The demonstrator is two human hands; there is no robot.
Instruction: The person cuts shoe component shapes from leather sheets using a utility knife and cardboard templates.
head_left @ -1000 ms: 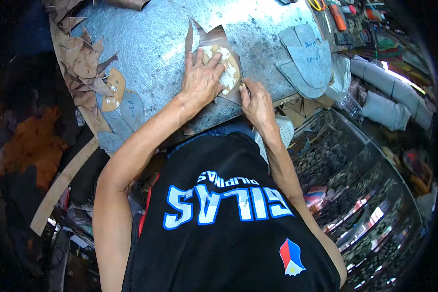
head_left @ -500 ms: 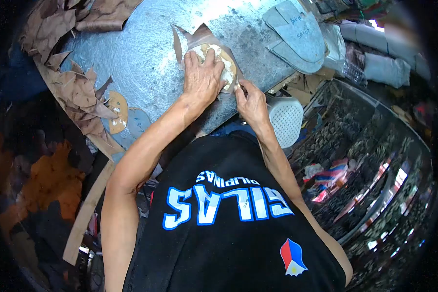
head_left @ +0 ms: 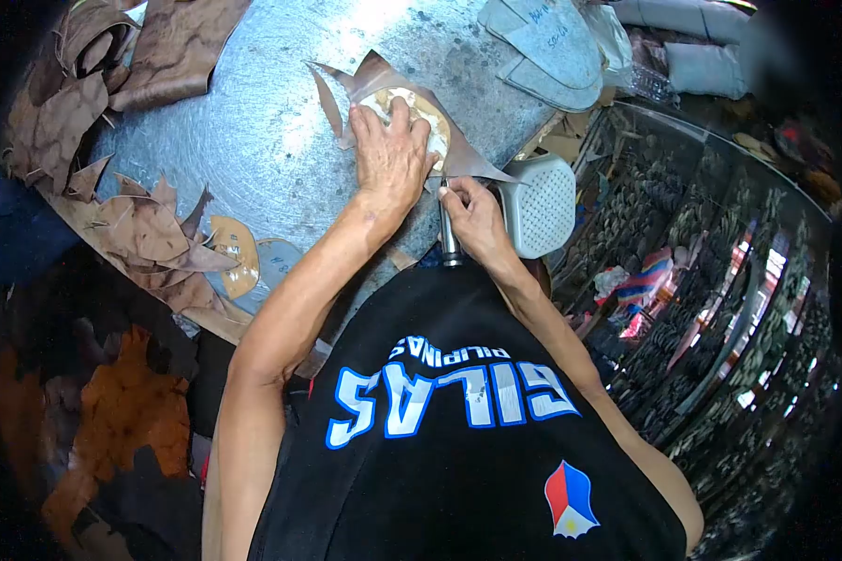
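The left hand lies flat, fingers spread, on a pale cream pattern template and presses it down onto a piece of brown leather. Nothing is clasped in that hand; it only bears down with palm and fingers. The template is rounded and blotchy, with a tan rim, and the hand hides most of it. The leather under it is thin and dull brown, with jagged points sticking out to the left, the top and the lower right. Both lie on the grey sheet-metal tabletop, near its front edge.

The right hand is closed around a cutting knife. Its dark metal handle runs down out of the fist, and the tip meets the leather just beside the template's near edge, touching the left hand's side.

Curled brown leather offcuts are heaped along the table's left edge beside a tan sole-shaped pattern. Grey patterns are stacked at the far right, and a white perforated plastic object sits just below the table edge.
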